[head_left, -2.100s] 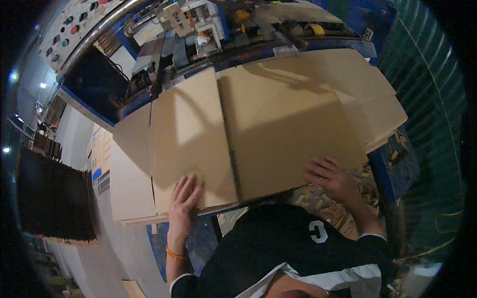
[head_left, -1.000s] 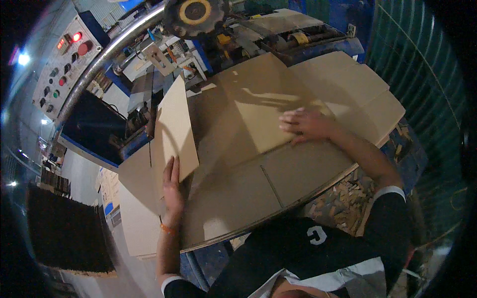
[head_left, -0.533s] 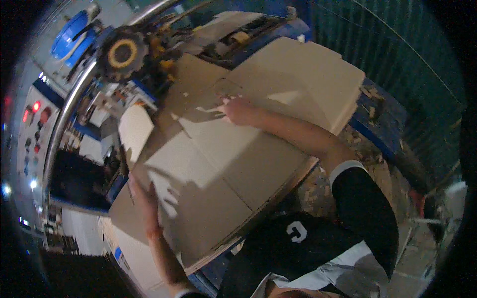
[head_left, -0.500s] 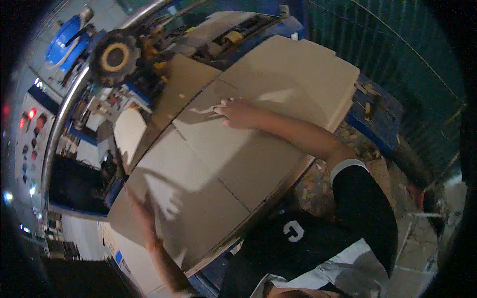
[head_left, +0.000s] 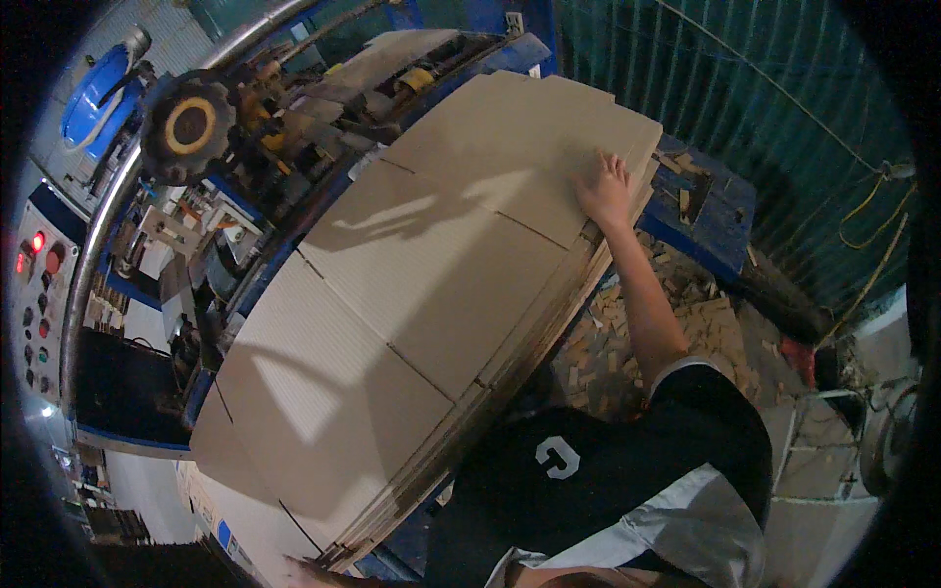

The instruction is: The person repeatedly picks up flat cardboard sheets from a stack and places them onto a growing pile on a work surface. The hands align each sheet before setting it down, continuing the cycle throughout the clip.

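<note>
A stack of slotted cardboard sheets (head_left: 431, 284) lies slantwise before me on the machine's bed, its top sheet marked with creases and cut slots. My right hand (head_left: 606, 196) rests on the top sheet by its right edge, fingers stretched out and holding nothing. At the lower edge of the picture, my left hand (head_left: 310, 570) is at the near left corner of the stack. Only part of it shows, dim and blurred, so its fingers cannot be read.
Beyond the stack runs a machine with a black handwheel (head_left: 190, 124) and a curved metal rail (head_left: 98, 235). A control panel (head_left: 41, 294) with lit red buttons stands at left. Cardboard scraps (head_left: 613, 343) litter the floor at right, below a blue metal ledge (head_left: 720, 220).
My right hand has moved right, from mid-sheet to the edge. The left hand has dropped toward the near corner. A brown sheet beside the machine is gone from sight, and the view has shifted.
</note>
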A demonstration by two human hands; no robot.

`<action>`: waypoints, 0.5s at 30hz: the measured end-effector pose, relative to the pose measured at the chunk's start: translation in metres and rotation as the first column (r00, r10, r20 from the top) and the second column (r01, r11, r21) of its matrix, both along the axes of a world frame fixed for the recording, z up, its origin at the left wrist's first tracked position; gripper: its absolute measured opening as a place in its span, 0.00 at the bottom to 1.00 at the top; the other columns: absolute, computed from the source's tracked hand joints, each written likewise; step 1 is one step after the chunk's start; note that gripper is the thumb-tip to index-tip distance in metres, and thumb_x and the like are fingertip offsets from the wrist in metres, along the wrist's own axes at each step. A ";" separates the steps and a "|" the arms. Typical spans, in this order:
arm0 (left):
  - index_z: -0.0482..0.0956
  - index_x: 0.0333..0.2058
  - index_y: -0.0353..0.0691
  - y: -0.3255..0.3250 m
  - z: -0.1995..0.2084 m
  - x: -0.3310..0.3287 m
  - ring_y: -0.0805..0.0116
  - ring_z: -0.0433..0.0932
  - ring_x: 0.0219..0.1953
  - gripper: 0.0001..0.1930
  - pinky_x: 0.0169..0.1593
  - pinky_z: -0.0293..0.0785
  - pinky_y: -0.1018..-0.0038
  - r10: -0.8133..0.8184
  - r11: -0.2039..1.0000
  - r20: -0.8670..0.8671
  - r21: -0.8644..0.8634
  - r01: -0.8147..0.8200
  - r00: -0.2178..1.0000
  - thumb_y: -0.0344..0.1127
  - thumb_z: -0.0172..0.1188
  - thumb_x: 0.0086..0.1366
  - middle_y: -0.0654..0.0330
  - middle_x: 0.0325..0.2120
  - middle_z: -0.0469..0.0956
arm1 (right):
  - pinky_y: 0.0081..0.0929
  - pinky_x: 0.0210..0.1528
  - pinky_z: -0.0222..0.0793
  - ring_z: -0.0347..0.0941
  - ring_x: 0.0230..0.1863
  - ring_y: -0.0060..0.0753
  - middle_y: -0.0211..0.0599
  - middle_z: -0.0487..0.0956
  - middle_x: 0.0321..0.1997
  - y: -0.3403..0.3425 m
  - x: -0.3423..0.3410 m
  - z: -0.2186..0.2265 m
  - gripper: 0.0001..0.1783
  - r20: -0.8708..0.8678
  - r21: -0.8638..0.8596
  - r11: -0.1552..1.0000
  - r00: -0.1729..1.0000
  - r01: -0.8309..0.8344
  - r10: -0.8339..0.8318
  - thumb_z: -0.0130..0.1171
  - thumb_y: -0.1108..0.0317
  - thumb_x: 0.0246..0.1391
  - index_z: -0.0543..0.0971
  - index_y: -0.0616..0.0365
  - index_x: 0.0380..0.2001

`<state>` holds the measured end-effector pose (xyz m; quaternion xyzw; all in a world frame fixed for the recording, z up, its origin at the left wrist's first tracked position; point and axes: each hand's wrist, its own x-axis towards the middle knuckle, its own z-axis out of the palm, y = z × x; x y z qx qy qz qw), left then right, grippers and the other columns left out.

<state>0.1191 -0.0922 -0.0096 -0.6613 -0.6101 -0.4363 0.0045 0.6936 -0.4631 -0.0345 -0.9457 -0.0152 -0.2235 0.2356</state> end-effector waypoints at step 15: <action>0.63 0.52 0.33 0.055 -0.009 -0.110 0.59 0.70 0.45 0.24 0.46 0.69 0.63 -0.037 0.961 0.920 -0.075 0.267 0.390 0.36 0.56 0.59 0.48 0.47 0.69 | 0.30 0.42 0.67 0.69 0.40 0.32 0.37 0.74 0.40 -0.039 0.087 0.050 0.21 0.228 0.971 -0.168 0.875 -0.171 0.426 0.60 0.72 0.44 0.70 0.60 0.44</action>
